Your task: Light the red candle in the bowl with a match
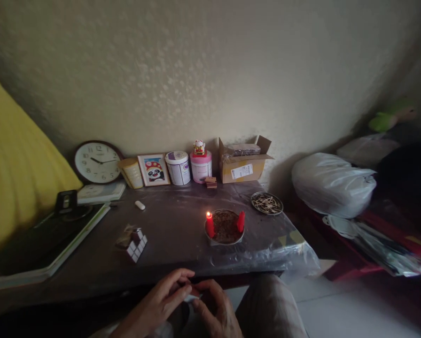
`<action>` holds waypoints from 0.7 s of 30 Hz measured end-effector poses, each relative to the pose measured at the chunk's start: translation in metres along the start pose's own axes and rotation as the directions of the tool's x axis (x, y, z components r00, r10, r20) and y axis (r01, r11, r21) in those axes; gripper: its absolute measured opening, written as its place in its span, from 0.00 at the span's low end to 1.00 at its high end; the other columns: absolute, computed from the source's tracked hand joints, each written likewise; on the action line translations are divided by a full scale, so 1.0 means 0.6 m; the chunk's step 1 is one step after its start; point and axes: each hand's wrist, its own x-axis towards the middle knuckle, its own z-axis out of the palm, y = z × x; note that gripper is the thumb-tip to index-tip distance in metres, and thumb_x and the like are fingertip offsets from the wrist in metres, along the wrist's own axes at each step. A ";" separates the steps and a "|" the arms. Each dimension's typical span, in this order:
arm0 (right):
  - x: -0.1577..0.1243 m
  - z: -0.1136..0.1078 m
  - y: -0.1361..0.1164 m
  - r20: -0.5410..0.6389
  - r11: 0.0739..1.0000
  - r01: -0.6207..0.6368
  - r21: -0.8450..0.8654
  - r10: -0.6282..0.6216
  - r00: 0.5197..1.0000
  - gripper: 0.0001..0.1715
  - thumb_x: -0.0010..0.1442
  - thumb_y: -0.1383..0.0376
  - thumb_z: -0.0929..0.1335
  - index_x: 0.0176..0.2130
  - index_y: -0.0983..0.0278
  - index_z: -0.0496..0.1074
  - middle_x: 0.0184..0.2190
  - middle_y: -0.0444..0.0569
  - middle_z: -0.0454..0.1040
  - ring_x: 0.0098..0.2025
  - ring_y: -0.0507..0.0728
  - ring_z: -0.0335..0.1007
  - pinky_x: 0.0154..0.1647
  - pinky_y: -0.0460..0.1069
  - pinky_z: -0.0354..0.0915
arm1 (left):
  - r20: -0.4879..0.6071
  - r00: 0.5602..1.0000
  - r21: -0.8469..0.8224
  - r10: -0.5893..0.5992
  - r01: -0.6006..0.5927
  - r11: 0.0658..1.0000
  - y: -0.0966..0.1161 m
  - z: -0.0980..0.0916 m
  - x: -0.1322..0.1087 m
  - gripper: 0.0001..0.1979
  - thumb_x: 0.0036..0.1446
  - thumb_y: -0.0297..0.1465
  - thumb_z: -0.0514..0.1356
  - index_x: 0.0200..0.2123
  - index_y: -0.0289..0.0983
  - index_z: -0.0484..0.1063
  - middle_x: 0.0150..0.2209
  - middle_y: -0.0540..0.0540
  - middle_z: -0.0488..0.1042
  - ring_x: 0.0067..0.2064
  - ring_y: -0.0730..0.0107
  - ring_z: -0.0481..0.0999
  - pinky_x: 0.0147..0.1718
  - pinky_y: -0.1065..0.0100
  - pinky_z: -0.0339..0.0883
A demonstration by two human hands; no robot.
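My left hand point(166, 298) and my right hand point(217, 307) come together just below the table's front edge. Between their fingertips is a small flat thing point(192, 297), pale on one side and brownish on another, like a matchbox; the fingers cover much of it. My right thumb and index finger pinch it, and my left thumb rests against it. Beyond them on the table, a round tin point(226, 241) holds dark material and two red candles. The left candle point(209, 224) is lit; the right candle point(241, 222) shows no flame.
A plate of matchsticks point(267, 203) lies near the table's right end. On the left are a puzzle cube point(136, 246), a white eraser-like piece point(140, 205) and a large book point(44, 249). Against the wall stand a clock point(97, 162), canisters point(177, 168) and an open carton point(244, 164).
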 end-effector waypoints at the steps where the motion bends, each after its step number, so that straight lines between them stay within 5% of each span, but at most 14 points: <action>1: -0.001 0.000 -0.005 -0.008 1.000 0.008 0.011 -0.008 1.000 0.20 0.60 0.50 0.66 0.45 0.61 0.72 0.40 0.49 0.77 0.41 0.58 0.72 0.44 0.51 0.66 | -0.003 1.000 -0.010 -0.003 0.003 1.000 0.003 -0.001 -0.002 0.18 0.58 0.43 0.55 0.48 0.43 0.71 0.45 0.44 0.76 0.49 0.56 0.75 0.50 0.60 0.64; 13: -0.021 -0.015 -0.059 -0.061 0.999 0.052 -0.010 -0.053 0.997 0.21 0.60 0.50 0.67 0.44 0.63 0.72 0.39 0.50 0.77 0.41 0.59 0.73 0.43 0.51 0.66 | 0.008 0.995 -0.281 0.095 -0.089 0.956 0.016 -0.009 -0.008 0.17 0.55 0.42 0.61 0.45 0.41 0.73 0.33 0.50 0.75 0.37 0.65 0.73 0.38 0.65 0.63; 21: -0.025 -0.028 -0.112 -0.122 0.992 0.115 -0.058 -0.121 0.985 0.18 0.59 0.52 0.66 0.41 0.62 0.73 0.32 0.48 0.77 0.34 0.56 0.73 0.36 0.48 0.68 | 0.099 0.978 -0.613 0.184 -0.086 0.785 0.025 0.001 -0.003 0.13 0.56 0.34 0.62 0.45 0.38 0.73 0.35 0.46 0.79 0.38 0.66 0.78 0.40 0.65 0.66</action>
